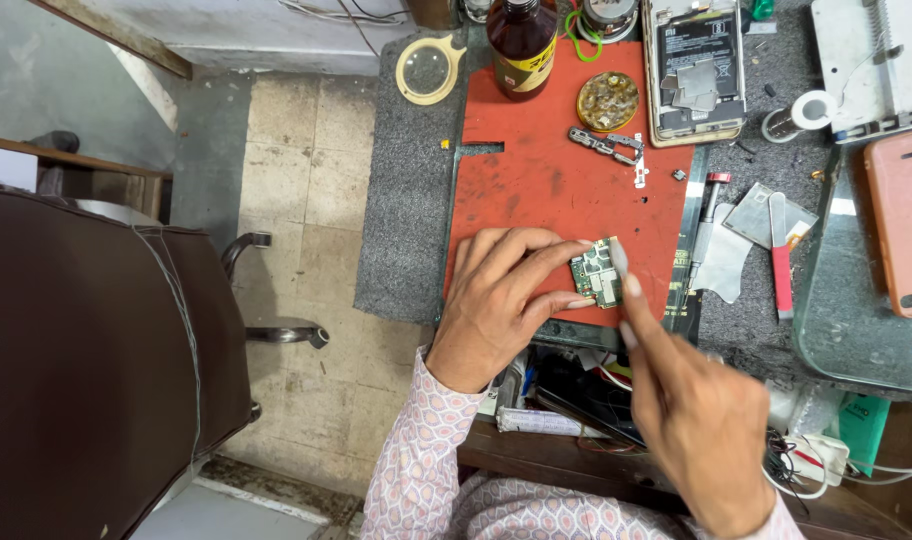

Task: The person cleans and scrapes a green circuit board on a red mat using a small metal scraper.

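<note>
Nearest me, below the bench edge, my right hand (698, 400) rises from a patterned sleeve, its fingers reaching forward and up to the left. They pinch a thin pale tool (618, 258), closed on it, and its tip touches the top right corner of the small green circuit board (596, 272). Just left of that, my left hand (498, 300) lies palm down on the red work mat (546, 180), thumb and forefinger clamped on the board from its left side, one at the upper edge, one at the lower.

So the board sits between my two hands, at the mat's near edge, its long axis running away from me and slightly tilted. My left hand is the closer one, gripping it; my right meets it only through the tool, coming in from the lower right.

Farther up the mat lie a metal bracket strip (606, 145) and a round dish of small parts (608, 100). Beyond those stand a brown bottle (522, 45) and an opened phone (694, 70), back off. To the right lie a red-handled tool (781, 265) and a pink phone case (906, 220).
</note>
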